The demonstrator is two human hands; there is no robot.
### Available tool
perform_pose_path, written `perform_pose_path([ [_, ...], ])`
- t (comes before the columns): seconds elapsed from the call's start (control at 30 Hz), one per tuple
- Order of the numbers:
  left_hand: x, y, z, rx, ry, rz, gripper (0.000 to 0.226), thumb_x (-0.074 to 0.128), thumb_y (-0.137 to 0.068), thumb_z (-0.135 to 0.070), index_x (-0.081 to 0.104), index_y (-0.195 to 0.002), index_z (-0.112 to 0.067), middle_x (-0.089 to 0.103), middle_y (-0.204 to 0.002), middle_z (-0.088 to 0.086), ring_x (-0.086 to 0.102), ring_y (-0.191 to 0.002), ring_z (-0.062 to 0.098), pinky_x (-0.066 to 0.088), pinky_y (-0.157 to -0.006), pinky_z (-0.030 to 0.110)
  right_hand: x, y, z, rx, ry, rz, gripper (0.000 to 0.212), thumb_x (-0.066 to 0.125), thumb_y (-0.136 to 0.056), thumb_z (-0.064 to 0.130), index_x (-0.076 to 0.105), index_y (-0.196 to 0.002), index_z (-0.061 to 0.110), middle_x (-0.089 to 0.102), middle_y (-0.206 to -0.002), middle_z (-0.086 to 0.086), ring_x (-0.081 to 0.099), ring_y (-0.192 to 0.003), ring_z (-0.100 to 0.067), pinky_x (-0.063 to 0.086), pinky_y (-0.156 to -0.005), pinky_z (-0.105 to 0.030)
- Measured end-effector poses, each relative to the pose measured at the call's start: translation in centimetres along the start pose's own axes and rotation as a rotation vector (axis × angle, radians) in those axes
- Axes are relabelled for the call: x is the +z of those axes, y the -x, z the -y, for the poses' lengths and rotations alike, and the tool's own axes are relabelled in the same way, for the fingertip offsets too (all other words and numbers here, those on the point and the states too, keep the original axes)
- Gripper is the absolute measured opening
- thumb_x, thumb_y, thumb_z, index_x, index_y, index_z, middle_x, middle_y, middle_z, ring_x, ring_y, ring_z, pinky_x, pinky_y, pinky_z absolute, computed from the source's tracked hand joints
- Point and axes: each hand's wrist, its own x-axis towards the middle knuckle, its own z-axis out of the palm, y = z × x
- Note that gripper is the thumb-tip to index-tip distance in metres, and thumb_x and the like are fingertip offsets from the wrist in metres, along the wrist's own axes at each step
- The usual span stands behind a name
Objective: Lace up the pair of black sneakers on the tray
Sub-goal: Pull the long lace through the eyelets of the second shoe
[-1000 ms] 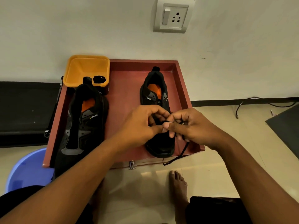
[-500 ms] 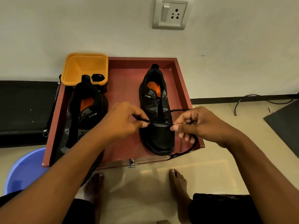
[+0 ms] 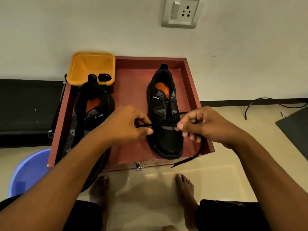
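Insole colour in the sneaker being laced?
Orange; the insole shows best in the head view.

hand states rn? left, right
Left hand: pinches the black shoelace, stretched across the sneaker.
Right hand: pinches the same shoelace on the other side.

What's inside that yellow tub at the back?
A black bundle, probably shoelace, lies in the yellow tub near its front rim. One sneaker hides part of the floor.

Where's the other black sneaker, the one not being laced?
Head view: the unlaced black sneaker lies left on the red-brown tray, heel by the orange plastic tub.
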Motion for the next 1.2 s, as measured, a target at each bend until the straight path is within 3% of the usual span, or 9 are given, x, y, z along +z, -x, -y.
perform_pose_path([
  [0.1,1.8,-0.2,-1.6,0.093,0.173,0.015,0.020,0.081,-0.088,-0.024,0.079,-0.106,-0.017,0.076,-0.087,-0.006,0.065,-0.070,-0.008,0.042,-0.063,0.007,1.3,-0.9,0.5,-0.046,-0.053,0.015,0.015,0.072,-0.096,0.020,0.078,-0.098,0.007,0.075,-0.078,-0.011,0.065,-0.062,-0.015,0.051,-0.051,-0.023],
  [0.2,1.4,-0.6,-0.9,0.041,0.109,-0.021,0.005,0.076,-0.092,-0.017,0.081,-0.091,-0.018,0.075,-0.072,-0.003,0.057,-0.050,-0.007,0.040,-0.056,0.010,1.0,-1.0,0.5,-0.031,-0.031,0.026,0.017,0.074,-0.095,0.022,0.078,-0.097,0.006,0.075,-0.078,-0.011,0.065,-0.062,-0.016,0.051,-0.051,-0.024],
  [0.4,0.5,-0.7,-0.5,0.049,0.250,-0.017,0.019,0.083,-0.085,-0.023,0.080,-0.103,-0.021,0.077,-0.088,-0.004,0.073,-0.083,0.007,0.052,-0.074,0.011,0.3,-1.0,-0.1,-0.002,-0.045,-0.017,0.015,0.075,-0.094,0.022,0.079,-0.096,0.008,0.076,-0.080,-0.012,0.063,-0.062,-0.017,0.049,-0.049,-0.023],
  [0.53,0.5,-1.2,-0.7,0.029,0.156,-0.021,0.005,0.079,-0.089,-0.017,0.081,-0.093,-0.020,0.077,-0.076,-0.004,0.073,-0.073,0.009,0.061,-0.080,0.033,0.9,-1.3,0.1,-0.026,-0.053,0.019,0.015,0.074,-0.095,0.020,0.079,-0.098,0.007,0.076,-0.081,-0.011,0.063,-0.062,-0.016,0.049,-0.050,-0.023],
  [0.63,-1.6,-1.2,1.2,-0.033,-0.001,-0.035,0.002,0.081,-0.088,-0.022,0.081,-0.088,-0.025,0.076,-0.074,-0.009,0.071,-0.072,-0.002,0.059,-0.078,0.029,-0.5,-0.7,-0.4,0.000,-0.014,-0.011,0.012,0.074,-0.094,0.018,0.079,-0.096,0.008,0.076,-0.080,-0.011,0.063,-0.063,-0.018,0.050,-0.050,-0.022],
  [0.77,0.1,-0.9,-0.8,0.035,0.220,0.041,0.019,0.083,-0.086,-0.024,0.079,-0.103,-0.019,0.077,-0.088,-0.002,0.071,-0.080,0.007,0.056,-0.076,0.022,0.6,-1.0,-0.1,-0.021,-0.066,-0.014,0.013,0.074,-0.094,0.019,0.079,-0.099,0.008,0.076,-0.081,-0.010,0.062,-0.063,-0.016,0.049,-0.050,-0.021],
  [0.9,0.4,-1.4,-0.9,0.042,0.152,0.013,0.003,0.079,-0.090,-0.018,0.081,-0.091,-0.017,0.075,-0.074,-0.004,0.058,-0.053,-0.007,0.040,-0.056,0.007,0.9,-1.2,0.4,-0.057,-0.052,0.008,0.016,0.075,-0.092,0.024,0.079,-0.098,0.009,0.076,-0.082,-0.009,0.063,-0.063,-0.016,0.050,-0.050,-0.022],
  [1.03,-1.1,-1.0,1.1,0.007,0.142,-0.005,0.003,0.082,-0.087,-0.024,0.080,-0.089,-0.026,0.078,-0.080,-0.008,0.072,-0.077,0.001,0.056,-0.078,0.024,-0.8,-0.7,0.1,-0.051,-0.008,-0.061,0.022,0.074,-0.088,0.031,0.080,-0.093,0.010,0.076,-0.081,-0.008,0.064,-0.065,-0.017,0.052,-0.053,-0.021],
  [1.2,1.8,-1.3,-0.9,0.091,0.316,-0.048,0.008,0.079,-0.089,-0.020,0.081,-0.096,-0.015,0.077,-0.080,-0.005,0.073,-0.080,0.009,0.053,-0.074,0.020,1.5,-1.6,0.7,-0.126,-0.027,-0.039,0.011,0.074,-0.094,0.019,0.083,-0.100,0.014,0.075,-0.082,-0.008,0.063,-0.068,-0.012,0.053,-0.057,-0.023],
])
